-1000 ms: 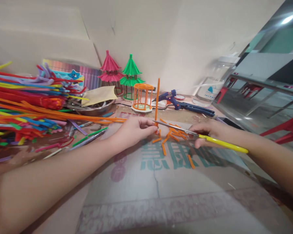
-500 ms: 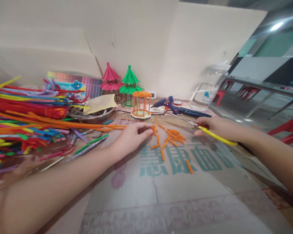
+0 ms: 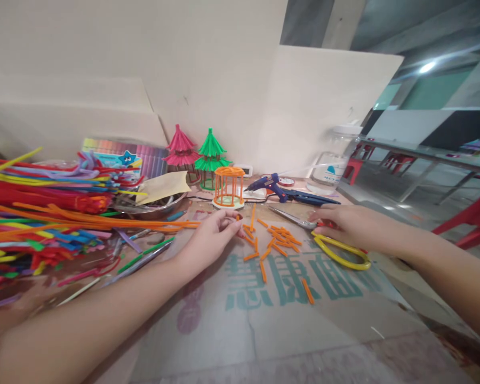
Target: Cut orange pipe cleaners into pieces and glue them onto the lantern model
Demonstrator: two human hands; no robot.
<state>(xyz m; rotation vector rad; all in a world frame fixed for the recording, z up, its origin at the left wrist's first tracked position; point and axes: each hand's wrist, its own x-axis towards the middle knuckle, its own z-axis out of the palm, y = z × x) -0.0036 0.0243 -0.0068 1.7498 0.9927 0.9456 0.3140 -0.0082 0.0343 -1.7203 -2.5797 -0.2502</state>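
My left hand (image 3: 214, 234) rests near the middle of the table, fingers closed on a short orange pipe cleaner piece (image 3: 238, 217); a small bit shows at the fingertips. Several cut orange pipe cleaner pieces (image 3: 282, 237) lie scattered just to its right. My right hand (image 3: 336, 220) is closed over scissors (image 3: 344, 255) with yellow handles, which lie low and nearly flat on the table, blades pointing left and away. The hand partly hides one handle loop. Behind my left hand stands a round orange pipe cleaner frame (image 3: 229, 186) on a pale base.
Bundles of coloured pipe cleaners (image 3: 44, 197) fill the left side, beside a metal bowl (image 3: 172, 205) and a marker set (image 3: 124, 154). Pink (image 3: 181, 146) and green (image 3: 210, 152) pagoda models stand at the back. A blue glue gun (image 3: 272, 184) and clear jug (image 3: 328, 165) stand further right.
The scissors have tipped from on edge to nearly flat, under my right hand, and come down toward the table. My left hand keeps its place by the orange pieces. The view has tilted up slightly.
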